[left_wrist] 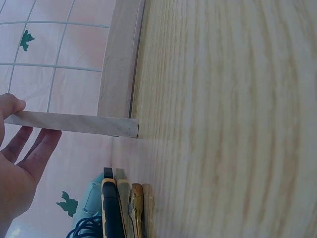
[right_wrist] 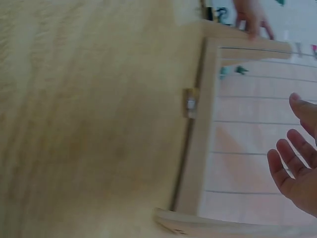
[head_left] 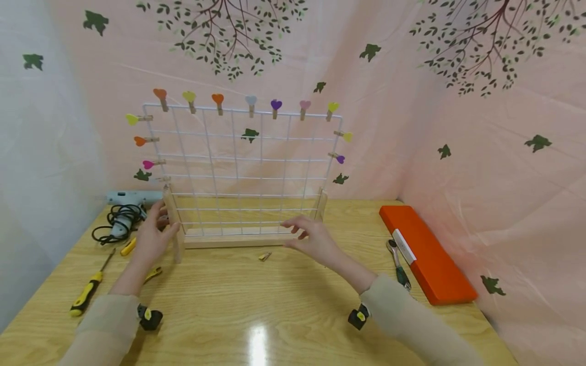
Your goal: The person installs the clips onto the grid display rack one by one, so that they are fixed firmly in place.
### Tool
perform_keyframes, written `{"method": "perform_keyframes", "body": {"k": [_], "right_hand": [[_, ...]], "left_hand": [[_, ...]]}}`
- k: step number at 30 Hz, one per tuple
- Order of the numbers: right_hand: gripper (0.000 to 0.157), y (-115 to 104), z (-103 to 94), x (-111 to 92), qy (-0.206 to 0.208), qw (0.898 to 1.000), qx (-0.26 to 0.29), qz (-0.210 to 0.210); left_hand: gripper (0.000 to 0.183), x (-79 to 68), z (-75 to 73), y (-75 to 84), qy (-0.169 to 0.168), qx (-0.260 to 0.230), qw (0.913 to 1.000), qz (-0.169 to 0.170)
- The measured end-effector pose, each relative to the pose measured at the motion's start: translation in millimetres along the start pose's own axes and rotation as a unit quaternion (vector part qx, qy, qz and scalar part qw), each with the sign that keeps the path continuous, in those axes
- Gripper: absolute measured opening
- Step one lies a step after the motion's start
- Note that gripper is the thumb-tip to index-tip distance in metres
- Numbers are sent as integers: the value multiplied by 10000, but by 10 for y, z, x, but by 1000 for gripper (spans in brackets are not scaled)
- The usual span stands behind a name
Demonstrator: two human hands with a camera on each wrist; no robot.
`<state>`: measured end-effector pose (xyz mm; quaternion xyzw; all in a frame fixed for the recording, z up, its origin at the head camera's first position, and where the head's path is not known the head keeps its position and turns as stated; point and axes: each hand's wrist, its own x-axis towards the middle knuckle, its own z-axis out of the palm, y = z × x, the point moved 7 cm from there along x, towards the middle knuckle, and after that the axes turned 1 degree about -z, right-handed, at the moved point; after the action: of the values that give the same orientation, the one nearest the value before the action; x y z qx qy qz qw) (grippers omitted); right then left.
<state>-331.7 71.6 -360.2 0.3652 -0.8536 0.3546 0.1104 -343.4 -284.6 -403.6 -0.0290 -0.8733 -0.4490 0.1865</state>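
Note:
A white wire grid [head_left: 247, 161] stands upright in a wooden base [head_left: 238, 240] near the back of the table. Several heart-topped clothespins [head_left: 217, 101] are clipped along its top and both sides. My left hand [head_left: 153, 235] grips the left wooden side piece [left_wrist: 74, 123], thumb on one face and fingers on the other in the left wrist view. In front of the grid's lower right, my right hand [head_left: 316, 240] is held with its fingers loosely bent, nothing between them. A small clothespin [head_left: 264, 256] lies on the table just before the base.
At the left lie a glue gun [head_left: 120, 223] with its black cord, a yellow-and-black screwdriver [head_left: 87, 292] and other yellow-handled tools [head_left: 129, 246]. On the right, a ratchet wrench [head_left: 399, 264] lies beside an orange case [head_left: 430, 254]. A patterned curtain [head_left: 480, 168] hangs close behind.

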Motion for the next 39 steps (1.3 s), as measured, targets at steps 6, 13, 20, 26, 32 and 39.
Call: {"method": "perform_keyframes", "body": {"k": [6, 13, 20, 26, 32, 39], "right_hand": [[42, 212, 515, -3, -1008, 9948, -67, -107], [44, 284, 900, 46, -1835, 9827, -87, -235], [42, 285, 1105, 122, -2264, 9728, -322, -372], [29, 314, 1164, 125, -2382, 9677, -703, -435], [17, 320, 1146, 112, -2212, 9714, -586, -626], [14, 278, 1084, 74, -2012, 9755, -386, -806]], "left_hand": [[64, 0, 1, -6, -64, -14, 10000, -40], [64, 0, -8, 3, -1, -3, 10000, 47], [63, 8, -6, 2, 5, -36, 10000, 75], [64, 7, 11, -8, -60, -43, 10000, 17], [64, 9, 10, -11, -68, -42, 10000, 17], [64, 8, 8, -4, -71, -68, 9999, 22]]}}
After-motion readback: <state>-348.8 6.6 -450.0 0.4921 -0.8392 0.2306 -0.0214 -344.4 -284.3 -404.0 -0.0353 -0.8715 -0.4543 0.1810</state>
